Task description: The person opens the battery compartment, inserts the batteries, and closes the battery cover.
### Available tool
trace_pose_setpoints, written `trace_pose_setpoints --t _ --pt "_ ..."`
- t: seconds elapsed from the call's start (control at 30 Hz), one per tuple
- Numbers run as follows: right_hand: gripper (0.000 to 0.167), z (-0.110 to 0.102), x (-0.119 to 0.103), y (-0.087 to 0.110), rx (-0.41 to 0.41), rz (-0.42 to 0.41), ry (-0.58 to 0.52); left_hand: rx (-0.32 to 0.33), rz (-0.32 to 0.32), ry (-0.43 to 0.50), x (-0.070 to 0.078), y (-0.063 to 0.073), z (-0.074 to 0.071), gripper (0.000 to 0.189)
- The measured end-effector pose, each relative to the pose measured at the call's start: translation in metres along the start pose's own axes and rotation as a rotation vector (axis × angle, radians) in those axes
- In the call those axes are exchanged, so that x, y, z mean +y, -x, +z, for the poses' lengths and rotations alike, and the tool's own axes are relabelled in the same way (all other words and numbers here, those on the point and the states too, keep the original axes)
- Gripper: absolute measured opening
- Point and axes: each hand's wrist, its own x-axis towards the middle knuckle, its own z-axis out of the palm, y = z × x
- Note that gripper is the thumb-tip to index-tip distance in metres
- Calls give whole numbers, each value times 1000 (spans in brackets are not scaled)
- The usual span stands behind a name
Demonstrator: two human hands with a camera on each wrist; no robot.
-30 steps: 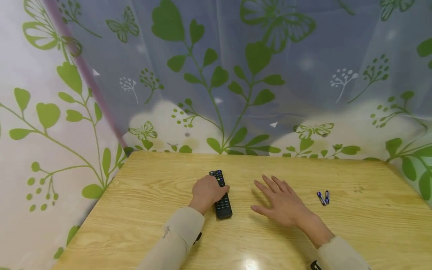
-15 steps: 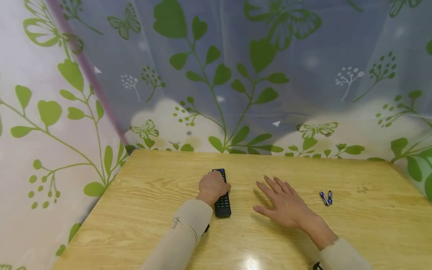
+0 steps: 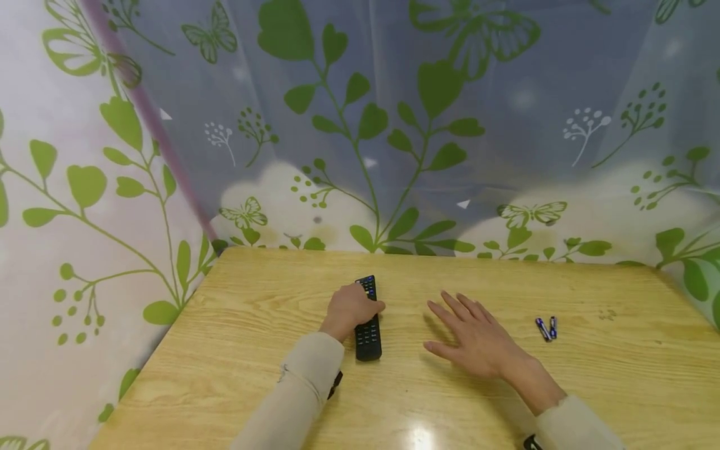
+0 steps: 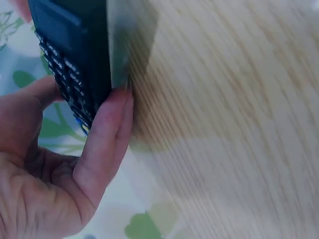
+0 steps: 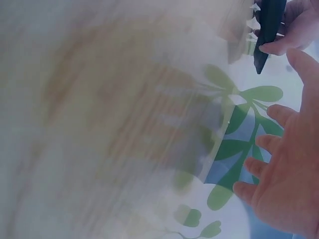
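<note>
Well, a long, slim, black plastic remote control lies in the person's left hand near the middle of the table, its far end pointing to about twelve o'clock as the person faces it. Rows of small buttons show above and below the hand, a few of them blue towards the far end. The hand comes over from the nine o'clock side and grips it across the middle, narrowly, thumb along one edge and fingers along the other. I can't tell whether its underside touches the wood.

At three o'clock from the remote, apart from it, is the right hand, palm down with its fingers spread wide over the tabletop. Farther out, also at three o'clock, lie two small, blue-and-silver cylindrical batteries, set in a V with their near ends close together.

Cream cloth sleeves cover both forearms, the left reaching in from seven o'clock, the right from five. Beneath everything is the pale yellow, wood-grained table, a bright glare spot near six o'clock. Beyond it, at twelve, hangs a grey-blue and white fabric backdrop printed with green leaves and butterflies.
</note>
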Motion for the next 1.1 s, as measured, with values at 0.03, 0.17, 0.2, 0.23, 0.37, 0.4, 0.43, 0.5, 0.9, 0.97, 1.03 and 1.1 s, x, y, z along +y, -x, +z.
trace_pose_setpoints --t 0.03,0.17,0.2,0.23,0.37,0.4,0.43,0.5,0.9,0.97,1.03,1.1 --pt "78 0 0 0 -5 2 -4 -13 4 33 -3 0 -1 40" --pt "78 -3 1 2 -8 0 -21 -65 22 232 -15 -1 -3 38" --pt "78 -4 1 2 -7 -2 -22 -75 36 277 -18 -2 -3 37" --pt "78 -4 1 2 -6 -2 -24 -87 55 316 -20 -2 -3 35" --pt "77 -6 3 5 -3 1 -15 -116 144 458 -26 1 -3 33" --pt "76 -6 3 5 -2 -1 -11 -117 162 482 -27 2 -3 33" --pt "76 -6 4 6 -1 -4 -8 -115 180 504 -27 3 -3 33" --pt "75 -7 5 7 6 -15 4 -103 203 534 -27 5 -4 41" --pt "72 -13 7 9 0 -21 -22 -113 317 785 -11 17 -9 36" --pt "72 -12 7 9 -1 -21 -24 -110 323 804 -10 18 -9 35" --pt "72 -12 6 9 -1 -21 -22 -111 331 840 -9 19 -8 34" --pt "72 -12 6 10 1 -23 -12 -119 344 886 -8 20 -8 35"
